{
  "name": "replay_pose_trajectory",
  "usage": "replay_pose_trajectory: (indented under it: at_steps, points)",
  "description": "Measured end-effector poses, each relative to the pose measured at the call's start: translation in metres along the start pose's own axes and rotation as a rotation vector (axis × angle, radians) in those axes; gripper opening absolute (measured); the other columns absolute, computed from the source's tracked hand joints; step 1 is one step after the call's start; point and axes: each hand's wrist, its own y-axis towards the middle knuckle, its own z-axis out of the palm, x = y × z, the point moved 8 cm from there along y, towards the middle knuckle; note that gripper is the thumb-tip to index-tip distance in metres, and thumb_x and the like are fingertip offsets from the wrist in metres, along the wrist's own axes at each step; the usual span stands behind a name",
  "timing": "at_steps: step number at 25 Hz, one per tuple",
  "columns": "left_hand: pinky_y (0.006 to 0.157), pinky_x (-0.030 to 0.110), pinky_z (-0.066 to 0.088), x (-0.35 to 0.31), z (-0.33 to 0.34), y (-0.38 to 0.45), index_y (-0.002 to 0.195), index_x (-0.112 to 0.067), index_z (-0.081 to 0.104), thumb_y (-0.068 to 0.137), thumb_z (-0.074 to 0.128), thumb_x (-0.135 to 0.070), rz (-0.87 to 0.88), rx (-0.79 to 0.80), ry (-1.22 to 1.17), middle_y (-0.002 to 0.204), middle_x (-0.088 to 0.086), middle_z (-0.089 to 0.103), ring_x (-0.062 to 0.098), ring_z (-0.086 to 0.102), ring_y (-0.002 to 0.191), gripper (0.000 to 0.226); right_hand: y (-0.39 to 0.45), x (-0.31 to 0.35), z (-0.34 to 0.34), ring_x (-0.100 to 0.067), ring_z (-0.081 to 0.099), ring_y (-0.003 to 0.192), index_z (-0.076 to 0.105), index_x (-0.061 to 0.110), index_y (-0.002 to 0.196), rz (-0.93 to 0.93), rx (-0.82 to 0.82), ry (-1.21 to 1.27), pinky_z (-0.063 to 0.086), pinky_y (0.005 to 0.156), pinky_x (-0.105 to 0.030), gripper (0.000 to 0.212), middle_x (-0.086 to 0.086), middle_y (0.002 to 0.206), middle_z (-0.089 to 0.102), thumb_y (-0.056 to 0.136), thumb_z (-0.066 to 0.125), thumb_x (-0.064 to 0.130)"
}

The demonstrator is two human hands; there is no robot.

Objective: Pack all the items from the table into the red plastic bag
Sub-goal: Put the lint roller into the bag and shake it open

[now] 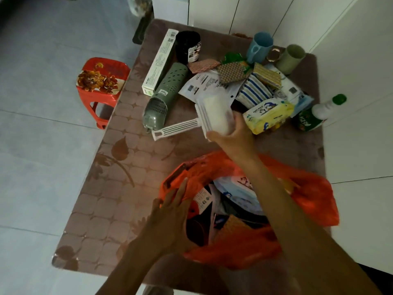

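Fingers (228,129) of the right hand (236,137) wrap the near end of a clear plastic packet (214,112) with something white and soft inside; the hold looks closed on it, the packet tilted up off the bench (102,188). Across from it, the left hand (172,211) lies flat with fingers spread on the rim of the red plastic bag (308,194), pinning the mouth open without clenching.

To do this well, I judge the packet should travel straight back over the mouth and go in edge-first, since the crinkly film is slippery and the bag already holds a round printed pack and dark things. Keeping the thin, limp rim stretched matters.

Beyond the packet lie a white slatted plastic rack (174,128), a green perforated cylinder (165,92), a long white carton (160,60), a yellow soft wipes pack (269,114), striped cloths (254,91), cups and a bottle, all still unpacked.
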Motion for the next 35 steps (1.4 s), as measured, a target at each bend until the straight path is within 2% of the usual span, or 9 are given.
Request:
replay_pose_trajectory:
  at_steps: [4,9,17,21,25,27,29,32,35]
  points:
    - [0.116,0.055,0.015,-0.012,-0.010,-0.004,0.148,-0.031,-0.015,0.045,0.050,-0.094,0.071,-0.039,-0.093,0.156,-0.007,-0.022,0.022,-0.001,0.147,0.137,-0.117,-0.044,-0.078,0.005,0.064,0.100,0.042,0.062,0.119,0.007,-0.006,0.200,0.058,0.067,-0.021,0.080,0.032,0.116,0.057,0.053,0.088,0.057]
    - [0.113,0.048,0.024,-0.026,-0.018,-0.011,0.149,-0.025,0.014,0.047,0.062,-0.083,0.025,-0.116,-0.131,0.162,-0.002,-0.002,0.022,0.014,0.144,0.126,-0.182,-0.103,-0.082,0.013,0.050,0.115,0.032,0.059,0.127,0.019,-0.083,0.081,0.048,0.084,-0.014,0.090,0.040,0.125,0.046,0.060,0.088,0.041]
    - [0.101,0.043,0.043,-0.044,-0.067,-0.009,0.129,-0.012,0.051,0.084,0.069,-0.029,-0.044,-0.466,-0.420,0.139,0.011,0.049,0.030,0.051,0.122,0.051,-0.229,-0.138,-0.048,-0.023,0.051,0.128,0.011,0.023,0.151,0.232,0.021,-0.360,0.050,0.097,-0.040,0.112,-0.004,0.149,0.040,0.069,0.076,0.061]
    - [0.090,0.043,0.048,-0.055,-0.087,0.004,0.125,-0.012,0.060,0.084,0.069,-0.030,-0.088,-0.615,-0.386,0.121,0.015,0.062,0.027,0.058,0.099,0.046,-0.201,-0.129,-0.059,-0.009,0.065,0.098,0.048,0.028,0.134,0.186,0.338,-0.431,0.055,0.082,-0.029,0.069,0.003,0.121,0.065,0.081,0.057,0.070]
    - [0.079,0.042,0.052,-0.047,-0.098,0.020,0.108,-0.019,0.067,0.087,0.062,-0.020,-0.110,-0.676,-0.382,0.103,0.005,0.067,0.019,0.057,0.085,0.022,-0.163,-0.130,-0.186,-0.032,0.056,0.112,0.044,0.020,0.130,0.219,-0.339,-0.714,0.046,0.084,-0.041,0.064,-0.010,0.129,0.055,0.078,0.073,0.044]
    - [0.071,0.040,0.056,-0.038,-0.083,0.037,0.112,-0.017,0.065,0.083,0.052,0.002,-0.271,-0.508,-0.609,0.114,0.010,0.065,0.020,0.061,0.081,0.038,-0.156,-0.164,-0.200,-0.040,0.051,0.121,0.038,0.013,0.140,0.500,-0.213,-0.643,0.043,0.094,-0.048,0.070,-0.019,0.137,0.049,0.083,0.071,0.035]
    - [0.054,0.029,0.055,-0.044,-0.070,0.046,0.114,-0.014,0.067,0.079,0.038,0.012,-0.441,-0.359,-1.017,0.108,0.014,0.067,0.016,0.060,0.059,0.052,-0.147,-0.168,-0.180,-0.032,0.066,0.096,0.058,0.008,0.122,0.533,-0.084,-0.351,0.055,0.081,-0.041,0.031,-0.019,0.108,0.066,0.092,0.059,0.018]
    - [0.052,0.022,0.056,-0.055,-0.107,0.053,0.103,-0.022,0.073,0.070,0.031,0.010,-0.262,-0.362,-1.662,0.101,0.005,0.073,0.010,0.068,0.059,0.062,-0.124,-0.122,-0.173,-0.010,0.057,0.048,0.065,0.020,0.097,0.321,-0.198,0.062,0.045,0.042,-0.023,0.021,0.003,0.064,0.064,0.103,0.044,0.021]
    - [0.064,0.029,0.060,-0.031,-0.154,0.039,0.083,-0.019,0.077,0.063,0.037,0.005,-0.125,-0.486,-1.650,0.089,0.002,0.077,0.016,0.071,0.079,0.051,-0.115,-0.092,-0.211,-0.012,0.061,0.056,0.063,0.022,0.097,0.215,-0.261,0.000,0.048,0.048,-0.024,0.021,0.004,0.073,0.068,0.103,0.043,0.023]
